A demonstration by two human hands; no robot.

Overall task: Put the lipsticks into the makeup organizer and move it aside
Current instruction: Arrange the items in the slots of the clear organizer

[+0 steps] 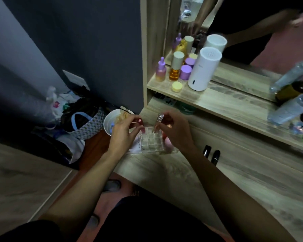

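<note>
A clear plastic makeup organizer (151,142) with a grid of small cells sits at the left end of the wooden vanity top. My right hand (175,131) holds a clear silver-topped lipstick (159,119) upright, its lower end in a back cell. Just left of the organizer, my left hand (124,133) pinches a small red-tipped lipstick (139,120) above its left edge. Two black lipsticks (211,153) lie on the tabletop to the right of my right forearm.
A shelf behind carries purple and amber bottles (175,69), a yellow jar (177,86) and a white cylinder (204,67) in front of a mirror. Clear bottles (290,109) lean at the right. A white bin (112,123) and bags stand on the floor to the left.
</note>
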